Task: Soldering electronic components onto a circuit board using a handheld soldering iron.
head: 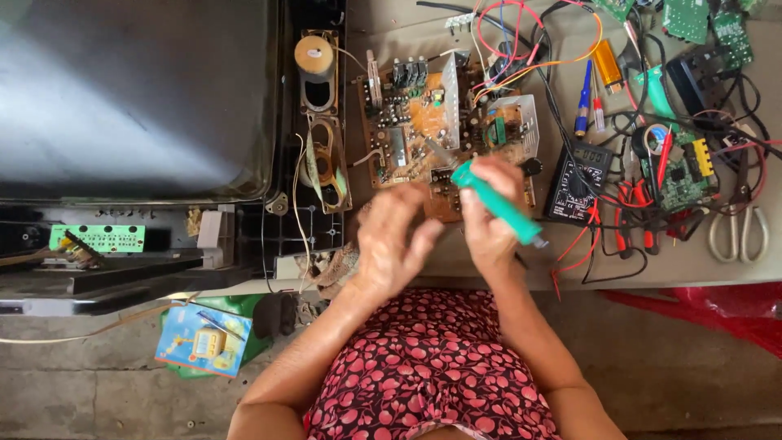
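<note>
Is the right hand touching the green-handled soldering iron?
Touching: the head view shows the right hand wrapped around the green-handled soldering iron.

circuit board [423, 134] on table [700, 265] | multimeter [577, 171] right | television [134, 98] left

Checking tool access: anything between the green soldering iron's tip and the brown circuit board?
Nothing visible. The right hand holds the green soldering iron, its tip over the brown circuit board; the left hand stays beside it.
</note>
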